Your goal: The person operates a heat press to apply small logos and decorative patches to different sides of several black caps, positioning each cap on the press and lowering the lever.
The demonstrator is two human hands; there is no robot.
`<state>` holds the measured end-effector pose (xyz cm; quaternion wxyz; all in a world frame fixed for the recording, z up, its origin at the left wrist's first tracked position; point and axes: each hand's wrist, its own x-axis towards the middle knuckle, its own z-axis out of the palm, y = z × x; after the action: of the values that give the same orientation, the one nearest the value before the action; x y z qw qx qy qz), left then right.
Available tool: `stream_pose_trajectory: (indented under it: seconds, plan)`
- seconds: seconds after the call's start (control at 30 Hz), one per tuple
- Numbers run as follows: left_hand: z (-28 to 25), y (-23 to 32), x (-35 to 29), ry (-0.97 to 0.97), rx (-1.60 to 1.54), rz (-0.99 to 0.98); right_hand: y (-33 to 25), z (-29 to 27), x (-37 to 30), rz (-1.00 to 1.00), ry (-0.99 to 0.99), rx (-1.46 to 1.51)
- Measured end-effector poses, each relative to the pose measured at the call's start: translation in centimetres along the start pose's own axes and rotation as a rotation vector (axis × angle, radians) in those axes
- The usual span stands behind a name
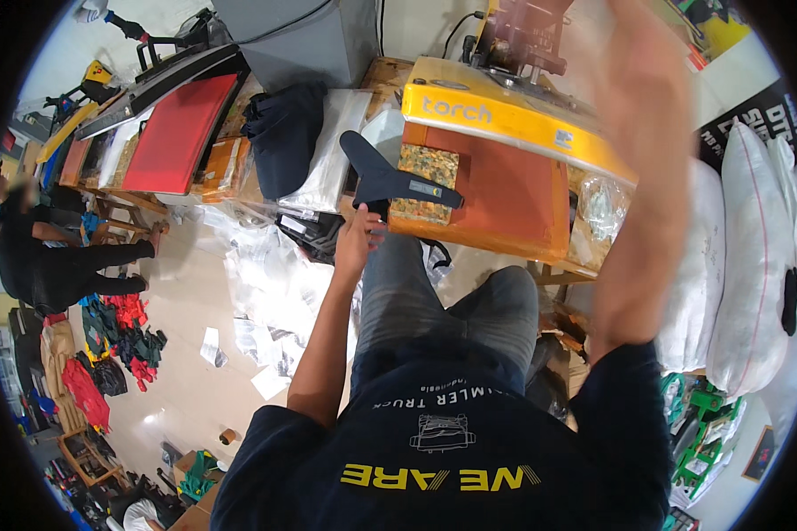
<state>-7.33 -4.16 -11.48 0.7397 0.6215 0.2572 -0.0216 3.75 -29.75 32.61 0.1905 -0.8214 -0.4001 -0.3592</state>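
Observation:
A dark fabric piece [390,181] with a small printed patch lies over a speckled pad [429,159] on the heat press's orange-brown lower bed [514,190]. One long flap of it sticks out to the upper left. Beside its lower left edge is my left hand [360,237], fingers loosely apart and close against the fabric; whether they touch it I cannot tell. My right forearm reaches up past the yellow heat press [505,108] at its right side. Motion smears my right hand [633,31] near the top edge, so its fingers cannot be made out.
Folded dark cloth [285,137] lies on clear plastic left of the press. Farther left stands another press with a red plate [181,133]. Papers and plastic [274,288] litter the floor. White sacks [753,265] stand at right. Another person [53,239] is at far left.

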Motion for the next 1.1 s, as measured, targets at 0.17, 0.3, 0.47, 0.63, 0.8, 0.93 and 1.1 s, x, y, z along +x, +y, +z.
stream_pose_trajectory:
  seconds: [0.17, 0.3, 0.47, 0.63, 0.8, 0.93, 1.1]
  plan:
    - [1.2, -5.8, -0.9, 0.127, -0.078, 0.272, -12.1, 12.2, -18.0, 0.078, -0.378, 0.538]
    - [0.8, -8.3, -1.6, 0.185, -0.005, 0.175, -10.2, 19.3, -22.5, 0.394, 0.048, 0.210]
    - [0.2, -8.6, -2.4, 0.217, 0.064, 0.193, -8.0, 20.6, -24.7, 0.372, -0.369, 0.049]
    - [0.5, -9.1, -2.8, 0.218, 0.173, 0.140, -7.6, 21.0, -24.8, 0.258, -0.195, 0.046]
    - [2.0, -10.6, -4.0, 0.207, 0.629, 0.383, -7.7, 20.8, -24.3, 0.338, -0.285, 0.091]
    - [2.3, -10.6, -4.0, 0.158, 0.721, 0.387, -7.5, 21.1, -24.7, 0.205, -0.099, 0.128]
    - [2.3, -10.3, -3.9, 0.140, 0.721, 0.322, -7.3, 22.0, -25.1, 0.248, -0.275, 0.084]
